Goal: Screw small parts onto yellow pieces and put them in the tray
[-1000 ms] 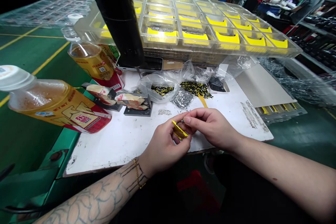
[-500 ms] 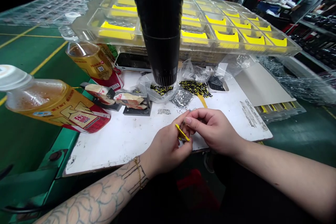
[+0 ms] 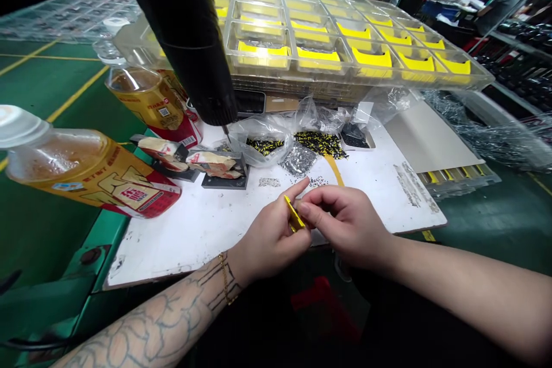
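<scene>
Left hand [image 3: 271,241] pinches yellow plastic piece [image 3: 294,214] up toward right hand [image 3: 345,224], whose fingers close at its edge, maybe on something tiny.

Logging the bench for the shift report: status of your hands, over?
Left hand pinching yellow piece. Right hand pinched at its edge. Black hanging driver above, clear of both hands.

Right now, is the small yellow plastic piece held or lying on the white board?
Held: the yellow plastic piece is pinched in the left hand, above the white board.
</scene>
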`<state>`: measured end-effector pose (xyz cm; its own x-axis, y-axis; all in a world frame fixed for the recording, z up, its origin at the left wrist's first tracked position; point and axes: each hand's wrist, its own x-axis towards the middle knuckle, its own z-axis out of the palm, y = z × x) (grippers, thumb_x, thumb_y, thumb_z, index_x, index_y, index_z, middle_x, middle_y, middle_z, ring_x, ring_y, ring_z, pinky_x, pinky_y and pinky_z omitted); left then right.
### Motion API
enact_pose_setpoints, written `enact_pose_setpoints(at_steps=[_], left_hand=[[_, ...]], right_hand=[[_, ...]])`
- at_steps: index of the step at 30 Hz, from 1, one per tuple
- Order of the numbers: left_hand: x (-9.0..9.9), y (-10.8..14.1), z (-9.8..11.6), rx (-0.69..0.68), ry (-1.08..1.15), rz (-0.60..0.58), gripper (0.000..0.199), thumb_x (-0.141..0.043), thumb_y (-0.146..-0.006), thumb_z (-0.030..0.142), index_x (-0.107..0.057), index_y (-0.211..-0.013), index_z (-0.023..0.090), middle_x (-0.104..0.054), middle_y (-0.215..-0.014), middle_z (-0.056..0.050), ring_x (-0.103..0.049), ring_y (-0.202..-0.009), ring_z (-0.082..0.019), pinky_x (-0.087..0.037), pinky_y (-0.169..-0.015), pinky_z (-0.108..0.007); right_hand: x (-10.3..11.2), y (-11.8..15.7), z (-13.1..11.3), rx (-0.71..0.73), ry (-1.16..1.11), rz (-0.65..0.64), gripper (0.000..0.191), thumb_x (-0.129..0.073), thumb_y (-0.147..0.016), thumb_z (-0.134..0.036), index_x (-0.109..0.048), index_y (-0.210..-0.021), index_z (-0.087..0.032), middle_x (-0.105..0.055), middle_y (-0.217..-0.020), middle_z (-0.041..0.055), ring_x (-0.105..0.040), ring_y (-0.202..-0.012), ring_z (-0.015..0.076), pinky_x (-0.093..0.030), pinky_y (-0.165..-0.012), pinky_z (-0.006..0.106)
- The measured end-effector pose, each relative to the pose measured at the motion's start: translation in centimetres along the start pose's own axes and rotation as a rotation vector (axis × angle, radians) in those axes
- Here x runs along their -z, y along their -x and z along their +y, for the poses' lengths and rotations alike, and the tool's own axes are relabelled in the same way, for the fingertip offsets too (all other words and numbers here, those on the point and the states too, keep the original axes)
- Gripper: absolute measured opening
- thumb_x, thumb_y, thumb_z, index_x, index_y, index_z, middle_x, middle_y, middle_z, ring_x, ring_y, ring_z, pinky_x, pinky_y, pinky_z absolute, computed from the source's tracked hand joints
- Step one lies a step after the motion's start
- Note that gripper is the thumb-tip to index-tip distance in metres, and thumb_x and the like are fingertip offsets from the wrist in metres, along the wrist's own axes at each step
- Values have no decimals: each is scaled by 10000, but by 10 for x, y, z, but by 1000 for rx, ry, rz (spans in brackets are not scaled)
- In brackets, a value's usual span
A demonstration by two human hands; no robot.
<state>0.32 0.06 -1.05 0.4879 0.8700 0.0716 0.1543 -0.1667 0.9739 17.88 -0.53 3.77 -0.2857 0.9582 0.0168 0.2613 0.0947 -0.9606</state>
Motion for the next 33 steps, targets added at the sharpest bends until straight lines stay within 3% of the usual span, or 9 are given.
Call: enact_pose_setpoints(at_steps=[6, 10, 15, 21, 24, 28, 33], left_hand=[[0, -2, 7, 37, 113, -14, 755, -603, -854, 204, -317, -1548, 119, -694, -1116, -121, -678, -1027, -258, -558, -925, -389], [3, -3, 9, 26, 121, -11, 677, -591, -872, 232, -391, -1504, 93, -670, -1042, -100, -644, -1027, -254, -500, -1006, -425], [6, -3, 4, -34, 93, -6, 664, -497, -902, 172, -347, -1549, 187, -600, -936, -24, -594, -896, -186, -485, -947, -371], [5, -1, -3, -35, 155, -12, 572, -436, -969, 238, -383, -1539, 240, -576, -927, -21, -550, -722, -140, -517, -707, -298], [1, -2, -1, -16, 152, 65, 540, -442, -966, 229, -443, -1506, 230, -588, -979, -46, -592, -779, -156, -555, -664, -283], [-5, -4, 1, 10, 143, 287, 366, -499, -988, 316, -571, -1325, 193, -609, -1053, -73, -646, -899, -187, -616, -644, -275], [-6, -4, 3, -5, -22, 383, 302, -560, -981, 341, -652, -1226, 188, -699, -1023, -69, -678, -778, -156, -616, -667, -267]], right_hand=[[-6, -3, -2, -90, -224, 22, 167, -619, -947, -244, -681, -841, -130, -686, -774, 11, -620, -711, 87, -497, -672, 203], [-6, -9, -1, -167, -359, 9, 180, -639, -936, -254, -678, -827, -116, -669, -738, 17, -603, -666, 81, -500, -644, 204], [-2, -12, 6, -226, -431, -20, 234, -621, -951, -300, -644, -822, -106, -671, -743, 33, -597, -646, 86, -505, -647, 224], [3, -14, 6, -230, -412, -19, 240, -620, -951, -314, -627, -804, -125, -671, -725, 16, -581, -624, 79, -491, -625, 216], [5, -14, 3, -201, -346, -24, 226, -623, -946, -296, -628, -795, -127, -658, -734, 15, -591, -673, 87, -501, -666, 218], [6, -13, 1, -163, -256, 54, 196, -660, -916, -302, -638, -804, -142, -630, -724, -3, -587, -697, 94, -507, -684, 217], [6, -11, 3, -212, -263, -25, 263, -635, -930, -374, -676, -844, -129, -652, -757, 15, -596, -709, 103, -497, -694, 238]])
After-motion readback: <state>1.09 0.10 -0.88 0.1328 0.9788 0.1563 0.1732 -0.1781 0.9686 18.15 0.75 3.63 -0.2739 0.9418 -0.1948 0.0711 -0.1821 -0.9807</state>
